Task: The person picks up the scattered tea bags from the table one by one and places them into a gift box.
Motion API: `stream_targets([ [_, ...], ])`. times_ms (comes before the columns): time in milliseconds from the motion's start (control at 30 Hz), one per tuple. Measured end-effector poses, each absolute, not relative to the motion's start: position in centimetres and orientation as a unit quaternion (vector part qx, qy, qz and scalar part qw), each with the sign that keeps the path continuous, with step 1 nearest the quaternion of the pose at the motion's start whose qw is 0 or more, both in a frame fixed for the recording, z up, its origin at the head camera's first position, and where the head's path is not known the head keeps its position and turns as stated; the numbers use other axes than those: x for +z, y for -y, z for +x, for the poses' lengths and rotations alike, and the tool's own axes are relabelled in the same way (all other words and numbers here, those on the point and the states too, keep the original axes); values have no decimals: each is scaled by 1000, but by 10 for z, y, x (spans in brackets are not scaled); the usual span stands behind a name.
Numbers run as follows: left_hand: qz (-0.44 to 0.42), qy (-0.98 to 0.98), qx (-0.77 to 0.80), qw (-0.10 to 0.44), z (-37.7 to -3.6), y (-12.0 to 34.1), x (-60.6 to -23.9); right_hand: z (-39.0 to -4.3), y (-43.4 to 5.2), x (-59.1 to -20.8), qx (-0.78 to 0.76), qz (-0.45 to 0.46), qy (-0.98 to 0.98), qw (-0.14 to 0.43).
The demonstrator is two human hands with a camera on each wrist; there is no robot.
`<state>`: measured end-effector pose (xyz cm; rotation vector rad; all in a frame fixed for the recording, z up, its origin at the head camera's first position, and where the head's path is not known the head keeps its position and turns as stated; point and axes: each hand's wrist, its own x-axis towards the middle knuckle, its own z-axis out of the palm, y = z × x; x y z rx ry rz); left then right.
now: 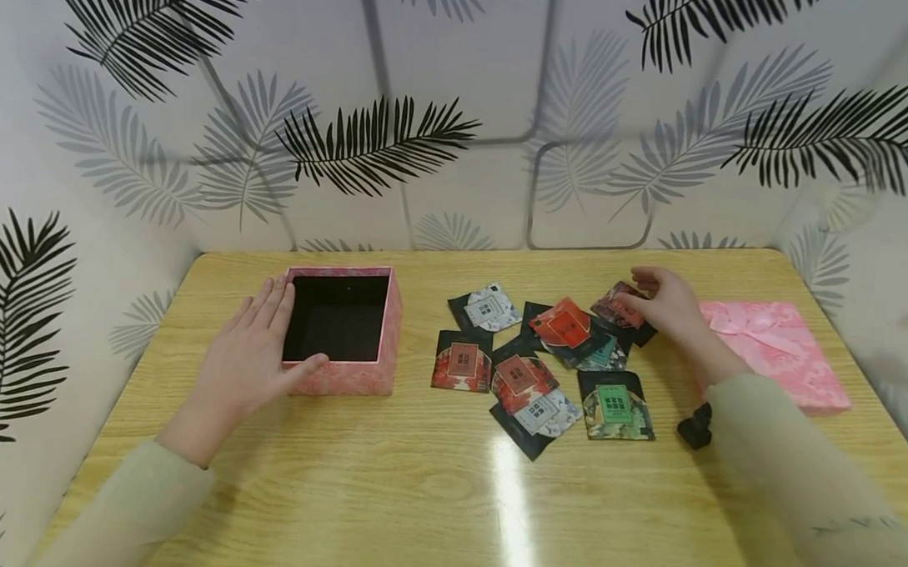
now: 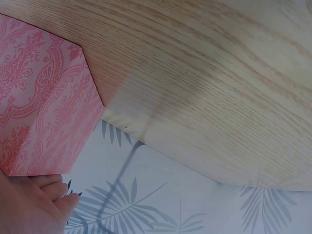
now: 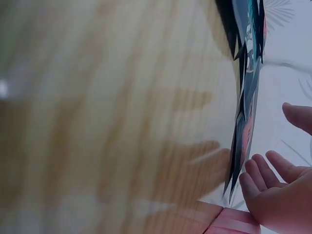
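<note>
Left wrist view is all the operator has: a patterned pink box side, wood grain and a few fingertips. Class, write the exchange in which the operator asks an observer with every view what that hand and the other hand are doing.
Operator: Is the left hand gripping the box?
Observer: No. In the head view the left hand lies flat against the side of the open pink patterned cardboard box, fingers straight.
Operator: Anything inside the box?
Observer: Its dark interior looks empty.
Operator: Where is the right hand?
Observer: The right hand rests on a dark red square sachet at the far edge of a scatter of sachets.
Operator: Is there a lid?
Observer: A flat pink lid with a bow lies on the wooden table, just past the right hand.
</note>
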<state>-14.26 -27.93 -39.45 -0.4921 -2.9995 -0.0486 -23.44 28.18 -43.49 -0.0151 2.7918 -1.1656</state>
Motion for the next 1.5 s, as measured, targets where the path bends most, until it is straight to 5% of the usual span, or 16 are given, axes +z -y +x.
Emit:
stream_targets([
  [500, -158, 986, -30, 43, -141, 279, -394, -245, -279, -440, -382, 2, -920, 91],
  [1500, -164, 985, -29, 45, -141, 278, -401, -255, -273, -430, -328, 9, -944, 21],
])
